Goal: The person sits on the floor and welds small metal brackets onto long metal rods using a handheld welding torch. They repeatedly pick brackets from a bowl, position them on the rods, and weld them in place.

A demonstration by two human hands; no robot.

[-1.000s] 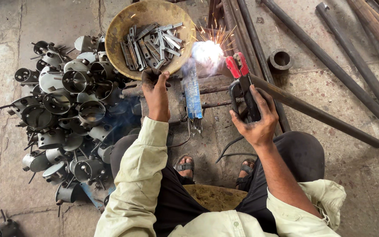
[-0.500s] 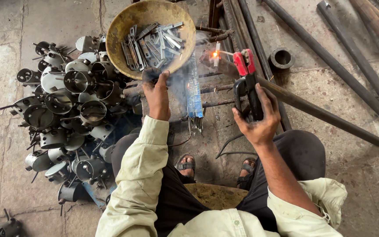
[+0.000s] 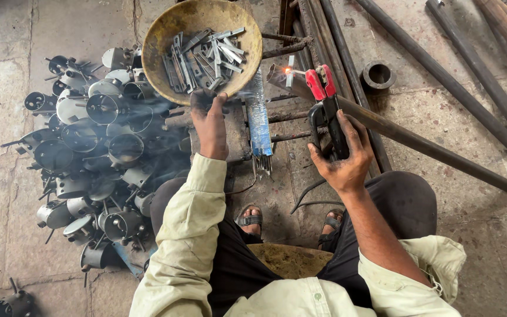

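Welding spot on concrete floor [image 3: 19, 235], seen from above; seated, sandalled feet [image 3: 253, 218] at 6 o'clock of work.

1. Left hand [image 3: 209, 120]: soot-black, fingers curled shut, pressing on dark metal part [image 3: 177, 120] just under pan rim. Exact grip not clear; fingertips hidden against part.
2. Right hand [image 3: 344, 155]: clamped round black grip of electrode holder [image 3: 324, 103], red jaws pointing to 12 o'clock.
3. Welding rod [image 3: 297, 73]: short stub in red jaws, running to 10 o'clock; tip glowing orange at weld point [image 3: 287, 70] on tube end.
4. Long steel tube [image 3: 418, 141]: lying from weld point down to 4 o'clock, passing under holder.
5. Round brass-coloured pan [image 3: 247, 35]: at 12 o'clock of left hand, holding loose flat steel strips [image 3: 206, 58], piled criss-cross.
6. Bundle of spare rods [image 3: 259, 120]: blue-grey wrap, between both hands, bare ends fanned toward 6 o'clock.
7. Heap of finished round cup-shaped parts w/ stems [image 3: 89, 152]: at 9 o'clock of left hand, approx. several dozen, thin smoke over near edge.
8. Short steel ring [image 3: 378, 74]: on floor at 2 o'clock of holder, apart from tube.
9. More long bars [image 3: 488, 47]: at 1–2 o'clock, lying diagonal.
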